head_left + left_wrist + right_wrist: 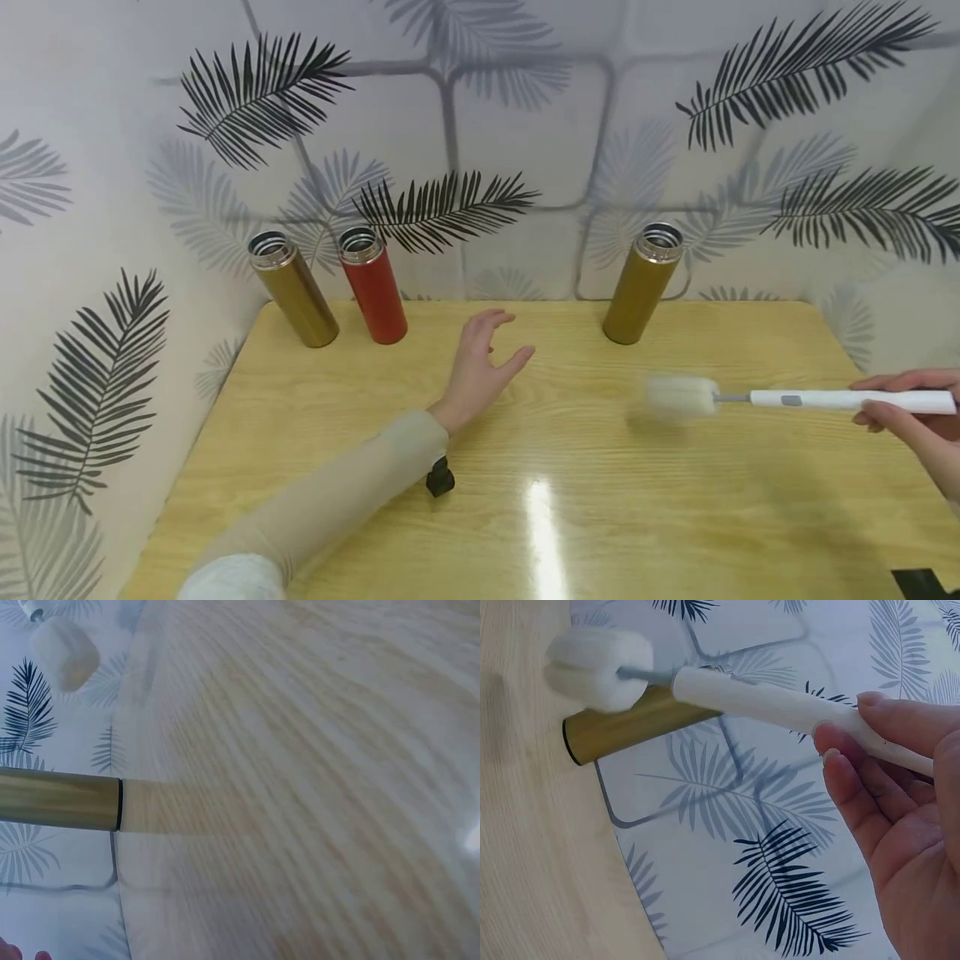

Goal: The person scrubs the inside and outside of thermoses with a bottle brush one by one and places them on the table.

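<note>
My right hand (918, 417) pinches the white handle of a bottle brush (825, 400) at the right side of the head view. The brush lies level over the table, its pale sponge head (681, 396) pointing left and slightly blurred. In the right wrist view the thumb and fingers (855, 795) grip the handle. My left hand (480, 367) hovers over the middle of the table, holding nothing, with thumb and fingers spread apart. A lidless gold flask (643, 283) stands upright at the back edge, between the left hand and the brush.
A second gold flask (294, 292) and a red flask (373, 287), both without lids, stand at the back left of the wooden table (570, 533). Right behind the table is a wall (525, 133) with a leaf pattern.
</note>
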A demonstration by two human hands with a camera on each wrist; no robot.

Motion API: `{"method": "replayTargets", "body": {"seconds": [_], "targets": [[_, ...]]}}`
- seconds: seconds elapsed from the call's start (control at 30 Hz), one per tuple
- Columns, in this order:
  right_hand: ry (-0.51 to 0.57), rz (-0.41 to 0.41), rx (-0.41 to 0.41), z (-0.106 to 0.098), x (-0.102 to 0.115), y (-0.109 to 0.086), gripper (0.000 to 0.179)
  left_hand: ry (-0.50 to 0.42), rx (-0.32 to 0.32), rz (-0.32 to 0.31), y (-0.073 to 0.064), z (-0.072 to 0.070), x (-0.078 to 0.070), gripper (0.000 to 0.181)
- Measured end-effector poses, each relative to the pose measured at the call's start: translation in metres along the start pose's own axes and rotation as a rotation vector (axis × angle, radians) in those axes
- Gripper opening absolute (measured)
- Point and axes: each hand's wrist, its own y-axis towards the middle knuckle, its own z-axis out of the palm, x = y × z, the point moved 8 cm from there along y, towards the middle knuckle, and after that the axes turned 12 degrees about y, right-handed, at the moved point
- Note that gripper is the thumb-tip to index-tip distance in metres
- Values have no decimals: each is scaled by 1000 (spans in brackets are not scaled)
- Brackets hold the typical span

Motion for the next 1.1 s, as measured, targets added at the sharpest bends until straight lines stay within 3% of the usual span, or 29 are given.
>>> {"method": "replayTargets", "body": {"seconds": [0.23, 0.37, 0.47, 0.63, 0.8, 0.83, 0.93, 1.1], "targets": [[-389, 65, -53, -8, 4, 0, 41, 20, 156, -29, 20, 32, -15, 66], [-422, 83, -60, -9, 11, 6, 42, 47, 249, -64, 32, 57, -20, 77], [-274, 57, -62, -6, 15, 7, 41, 53, 258, -74, 44, 73, -24, 80], [-38, -32, -30, -2, 15, 5, 30, 27, 210, -96, 70, 97, -31, 84], [23, -34, -12, 1, 9, 2, 23, 11, 154, -157, 89, 113, -32, 88], [-7, -17, -25, 1, 8, 1, 24, 22, 151, -159, 92, 116, -32, 89], [-36, -7, -47, 0, 6, 0, 26, 50, 170, -142, 100, 126, -38, 95], [55, -20, -35, -3, 0, 0, 30, 35, 201, -132, 108, 142, -54, 103]]}}
